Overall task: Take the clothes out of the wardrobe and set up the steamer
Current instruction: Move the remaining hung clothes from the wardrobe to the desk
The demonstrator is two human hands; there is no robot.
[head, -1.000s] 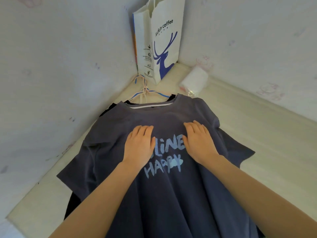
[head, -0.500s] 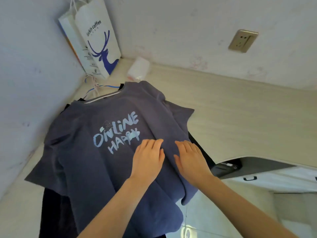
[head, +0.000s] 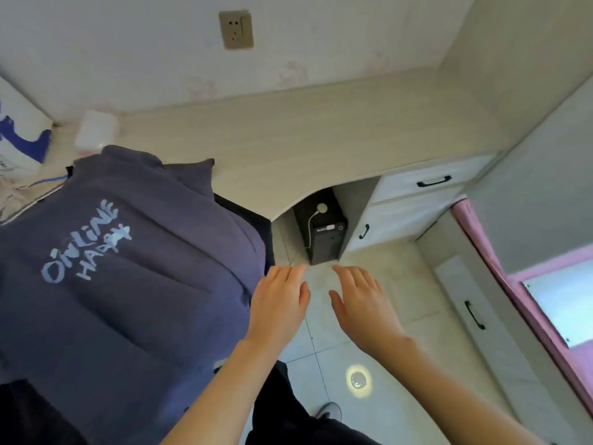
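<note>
A dark blue T-shirt (head: 134, 284) with pale "ONLINE HAPPY" lettering lies flat on the pale desk (head: 321, 139), on top of a black garment (head: 244, 210) whose edge shows at its right side. A hanger (head: 35, 186) pokes out at the collar. My left hand (head: 279, 303) hovers just past the shirt's right edge, fingers apart, holding nothing. My right hand (head: 362, 303) is beside it over the floor, also empty with fingers spread. No steamer is in view.
A white paper bag (head: 19, 136) with a blue print and a small white packet (head: 94, 131) sit in the desk's left corner. A wall socket (head: 236, 28) is above. A black computer tower (head: 324, 232) stands under the desk, white drawers (head: 417, 200) to its right, pink fabric (head: 500, 274) further right.
My view has swung right, away from the corner. Both hands have slid off the shirt to the right and now hang over the floor beside the desk edge.
</note>
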